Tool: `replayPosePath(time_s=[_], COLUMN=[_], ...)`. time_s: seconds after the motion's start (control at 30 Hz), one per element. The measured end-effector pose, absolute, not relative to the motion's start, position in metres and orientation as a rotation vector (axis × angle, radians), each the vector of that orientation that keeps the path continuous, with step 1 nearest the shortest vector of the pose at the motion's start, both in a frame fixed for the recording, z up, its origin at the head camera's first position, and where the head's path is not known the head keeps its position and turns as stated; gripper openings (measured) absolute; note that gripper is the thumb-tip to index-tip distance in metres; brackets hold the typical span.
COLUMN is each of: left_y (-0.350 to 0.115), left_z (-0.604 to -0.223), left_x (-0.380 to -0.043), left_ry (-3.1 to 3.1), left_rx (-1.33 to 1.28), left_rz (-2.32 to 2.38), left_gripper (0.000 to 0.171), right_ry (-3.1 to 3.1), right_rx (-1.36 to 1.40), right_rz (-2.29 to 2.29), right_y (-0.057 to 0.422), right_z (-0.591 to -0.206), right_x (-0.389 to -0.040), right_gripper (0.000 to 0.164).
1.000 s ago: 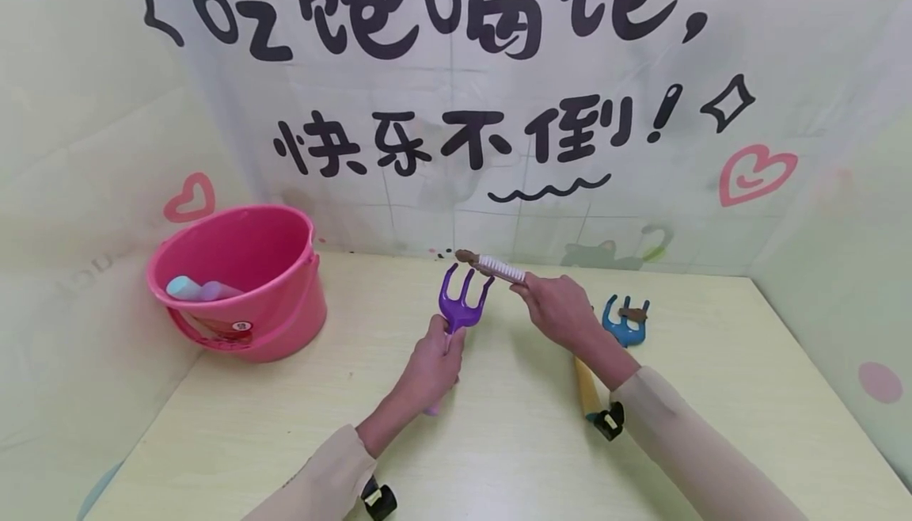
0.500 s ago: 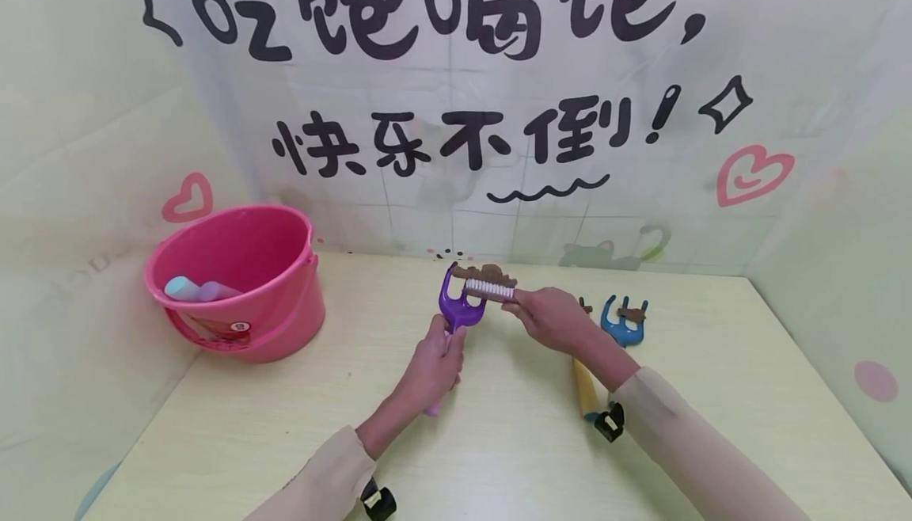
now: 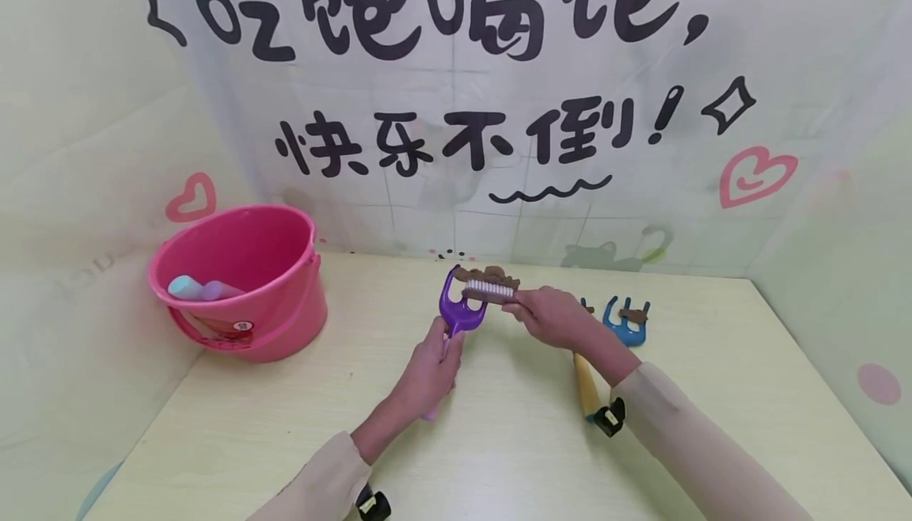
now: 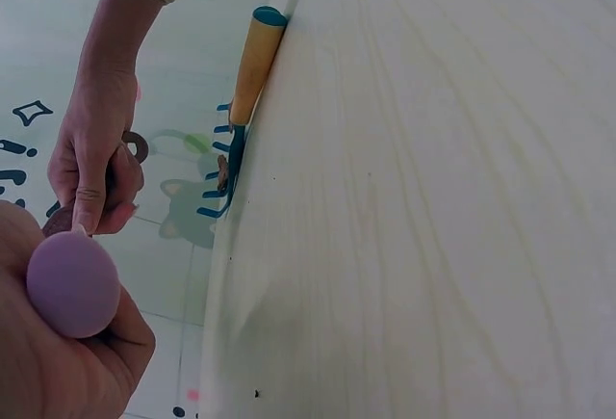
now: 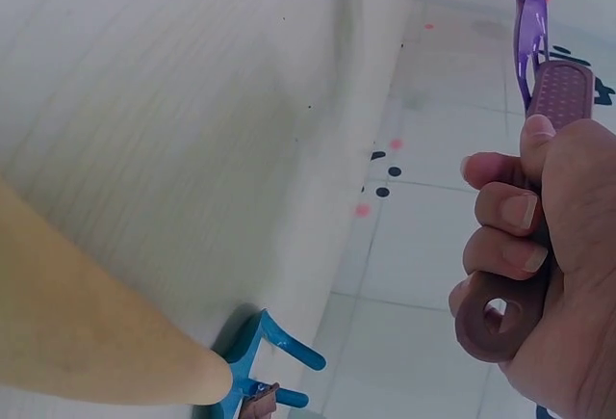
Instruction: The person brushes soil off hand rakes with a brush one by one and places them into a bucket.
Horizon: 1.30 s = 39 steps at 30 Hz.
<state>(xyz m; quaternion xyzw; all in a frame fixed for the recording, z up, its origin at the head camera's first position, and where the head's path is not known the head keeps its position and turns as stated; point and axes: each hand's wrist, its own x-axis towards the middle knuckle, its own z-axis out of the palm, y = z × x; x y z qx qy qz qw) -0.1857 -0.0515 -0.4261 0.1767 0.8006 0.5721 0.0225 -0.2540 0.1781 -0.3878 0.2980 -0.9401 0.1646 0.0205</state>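
My left hand grips the lilac handle of a purple toy garden fork, tines pointing away. In my right hand is a brown scrubbing brush with white bristles. The brush lies across the fork's tines, partly covering them; in the right wrist view its ring-ended handle shows under curled fingers. Brown clay-like clumps sit at the tine tips, just above the bristles. Whether the bristles touch the clumps or the tines I cannot tell.
Right of my right arm lies a blue fork with a brown lump on its tines. A yellow handle lies partly behind the arm. At left stands a pink bucket holding aqua and lilac handles. A printed sheet hangs behind the table.
The brush has moved down and left from beside the tine tips to across the tines, and its white bristles now face up and away. My left hand and the purple fork have barely moved.
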Motion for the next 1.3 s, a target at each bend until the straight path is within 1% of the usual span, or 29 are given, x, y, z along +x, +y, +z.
replayPosePath(time_s=[0.13,0.33,0.47,0.67,0.87,1.07,1.17,1.3], left_y=[-0.053,-0.054,-0.055,-0.059,-0.068,-0.095,-0.113,-0.138], left_z=[-0.428,-0.428,-0.427,-0.427,-0.423,-0.406,-0.392,-0.369], left_x=[-0.185,-0.185,-0.186,-0.185,-0.184,-0.182,-0.178,-0.172], left_ry=[2.489,2.461,2.468,2.469,2.448,2.419,2.445,2.476], left_rx=[0.558,0.529,0.514,0.487,0.473,0.343,0.255,0.209], left_rz=[1.767,1.777,1.784,1.788,1.769,1.756,1.712,1.645], left_gripper=[0.016,0.022,0.022,0.017,0.02,0.022,0.021,0.024], right_ry=[-2.909,-2.78,-2.714,-2.684,-2.666,-2.662,-2.665,-2.648], right_rx=[0.916,0.928,0.909,0.891,0.868,0.809,0.771,0.745], right_rz=[0.493,0.378,0.325,0.254,0.184,0.165,0.167,0.151], right_y=[0.178,0.178,0.179,0.181,0.186,0.198,0.205,0.211], right_z=[-0.389,-0.393,-0.394,-0.392,-0.391,-0.394,-0.395,-0.397], right_x=[-0.253,-0.252,-0.253,-0.254,-0.251,-0.25,-0.25,-0.25], right_gripper=[0.029,0.021,0.021,0.022,0.019,0.019,0.019,0.017])
